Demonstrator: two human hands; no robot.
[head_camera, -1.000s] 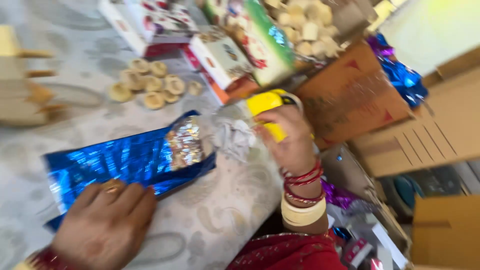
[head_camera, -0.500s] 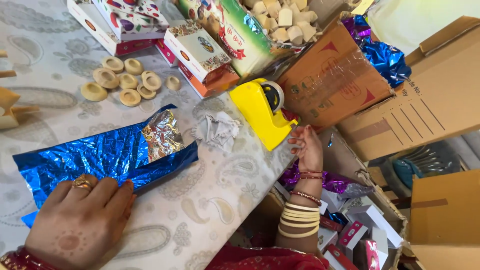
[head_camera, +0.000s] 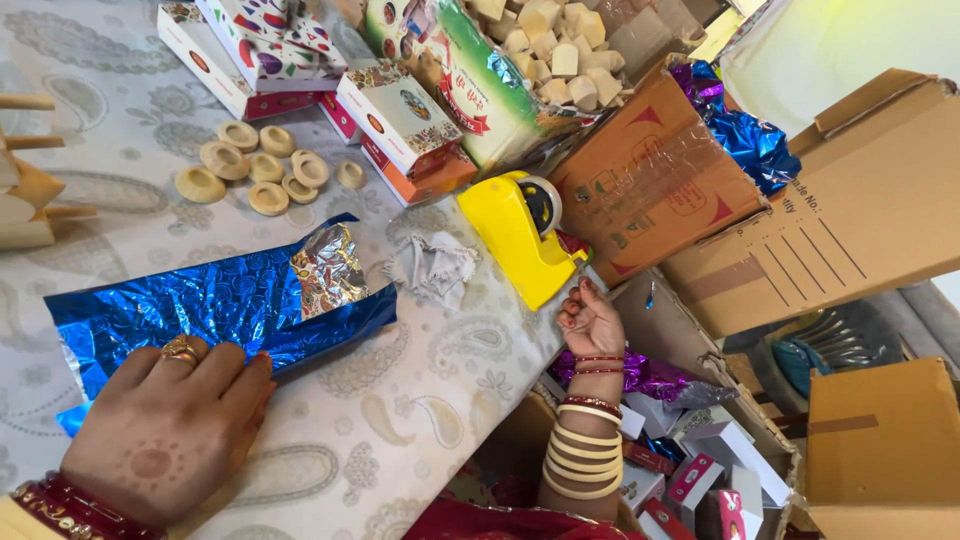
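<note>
My left hand lies flat, palm down, on the near end of a long package wrapped in shiny blue foil, which rests on the patterned tablecloth. One foil corner is folded back and shows silver. My right hand hovers at the table's right edge with its fingers curled in and nothing visible in them. It is just below a yellow tape dispenser and does not touch it. A crumpled white scrap lies between the foil and the dispenser.
Several small round clay cups and printed gift boxes sit at the back. A bag of pale cubes leans on a brown carton. More cartons and small boxes crowd the floor at right.
My right hand let go of the yellow tape dispenser, which now stands on the table, and dropped lower to the table edge. My left hand stayed on the foil.
</note>
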